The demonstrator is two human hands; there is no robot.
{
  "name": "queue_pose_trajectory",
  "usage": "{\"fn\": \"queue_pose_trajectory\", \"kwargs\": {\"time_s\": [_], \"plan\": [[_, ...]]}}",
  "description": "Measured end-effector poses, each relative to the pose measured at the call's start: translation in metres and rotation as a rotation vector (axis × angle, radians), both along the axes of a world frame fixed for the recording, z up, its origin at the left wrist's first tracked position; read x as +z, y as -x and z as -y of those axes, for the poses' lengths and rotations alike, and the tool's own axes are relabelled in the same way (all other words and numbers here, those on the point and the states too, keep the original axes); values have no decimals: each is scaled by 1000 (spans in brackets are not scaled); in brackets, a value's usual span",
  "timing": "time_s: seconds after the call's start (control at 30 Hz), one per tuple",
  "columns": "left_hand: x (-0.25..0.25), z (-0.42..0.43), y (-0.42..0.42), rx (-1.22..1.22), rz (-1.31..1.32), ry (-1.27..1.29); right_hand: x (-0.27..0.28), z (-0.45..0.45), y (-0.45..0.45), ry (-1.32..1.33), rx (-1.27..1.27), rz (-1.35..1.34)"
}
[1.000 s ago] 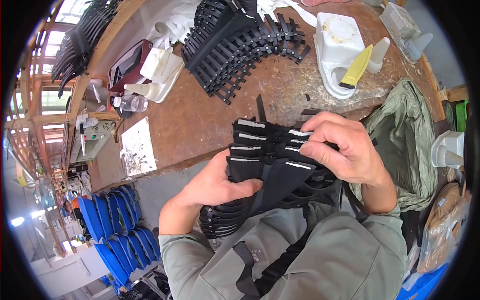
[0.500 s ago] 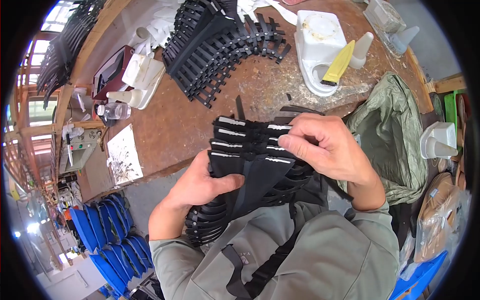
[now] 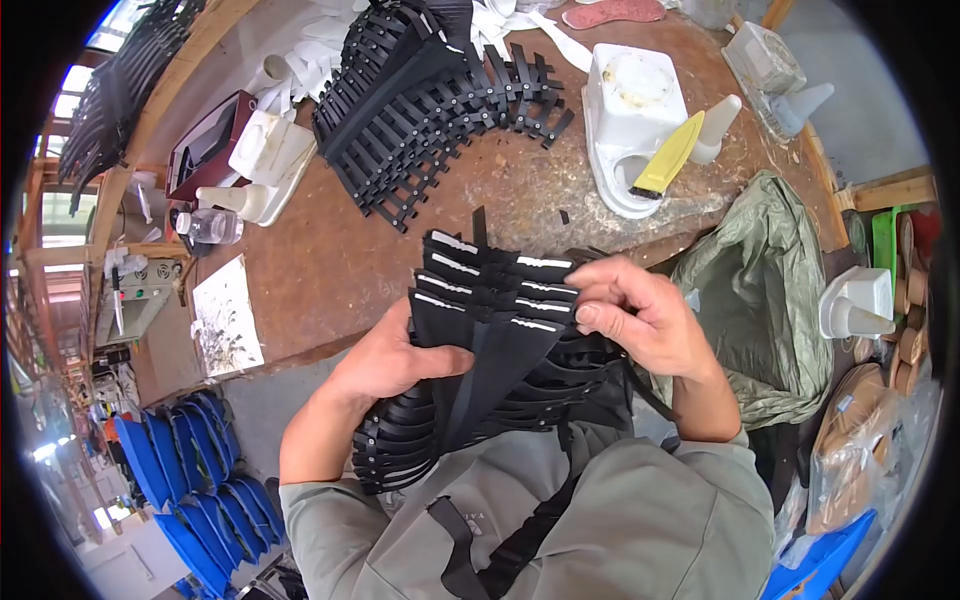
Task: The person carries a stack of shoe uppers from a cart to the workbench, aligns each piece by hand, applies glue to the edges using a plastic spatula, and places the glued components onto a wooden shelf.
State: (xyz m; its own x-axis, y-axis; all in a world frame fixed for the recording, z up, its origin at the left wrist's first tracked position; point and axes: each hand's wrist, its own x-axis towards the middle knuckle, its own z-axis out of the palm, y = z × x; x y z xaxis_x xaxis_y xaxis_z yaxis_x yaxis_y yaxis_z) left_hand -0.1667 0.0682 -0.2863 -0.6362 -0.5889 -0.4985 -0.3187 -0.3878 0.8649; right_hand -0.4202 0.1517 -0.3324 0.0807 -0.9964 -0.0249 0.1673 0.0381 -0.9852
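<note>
A stack of black strappy shoe uppers (image 3: 500, 350) rests over my lap at the front of the bench. Its layers are fanned, each showing short white strips along the top edge, and rows of loop-like straps hang down both sides. My left hand (image 3: 400, 355) is closed around the left side, thumb lying across the front piece. At the right edges of the layers, my right hand (image 3: 640, 315) pinches with thumb and forefinger; its other fingers are curled. More riveted black uppers (image 3: 430, 130) lie in a pile farther back on the bench.
The brown workbench (image 3: 300, 290) holds a white glue pot (image 3: 640, 90) with a yellow-handled brush (image 3: 668, 155), another white pot (image 3: 270, 150), a plastic bottle (image 3: 210, 226) and a stained sheet (image 3: 228, 315). A green lined bag (image 3: 770, 300) stands at right; blue pieces (image 3: 160, 455) are racked lower left.
My right hand has moved from over the top layers to the stack's right edge, leaving the right-hand white strips more exposed. My left hand keeps its grip. The whole view has shifted slightly.
</note>
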Motion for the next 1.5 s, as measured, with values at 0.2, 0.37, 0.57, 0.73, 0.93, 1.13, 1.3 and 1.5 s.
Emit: {"fn": "queue_pose_trajectory", "kwargs": {"time_s": [0.2,0.37,0.57,0.73,0.93,1.13,1.3,1.5], "plan": [[-17,5,11,-56,-2,-41,-88,-6,-8,-48,54,96],[-29,9,14,-138,13,-36,-65,-2,20,-211,11,132],[-30,13,15,-284,5,4,-49,17,46,-19,140,239],[-32,6,5,-406,1,258,-49,45,25,-197,467,438],[-16,-4,18,-325,-1,237,-89,26,-25,-477,462,566],[-29,2,26,-262,80,-75,-103,18,-17,-376,325,513],[-28,0,38,-292,55,0,-102,7,-10,-295,411,738],[-34,4,31,-246,85,-158,-73,23,25,-254,111,29]]}}
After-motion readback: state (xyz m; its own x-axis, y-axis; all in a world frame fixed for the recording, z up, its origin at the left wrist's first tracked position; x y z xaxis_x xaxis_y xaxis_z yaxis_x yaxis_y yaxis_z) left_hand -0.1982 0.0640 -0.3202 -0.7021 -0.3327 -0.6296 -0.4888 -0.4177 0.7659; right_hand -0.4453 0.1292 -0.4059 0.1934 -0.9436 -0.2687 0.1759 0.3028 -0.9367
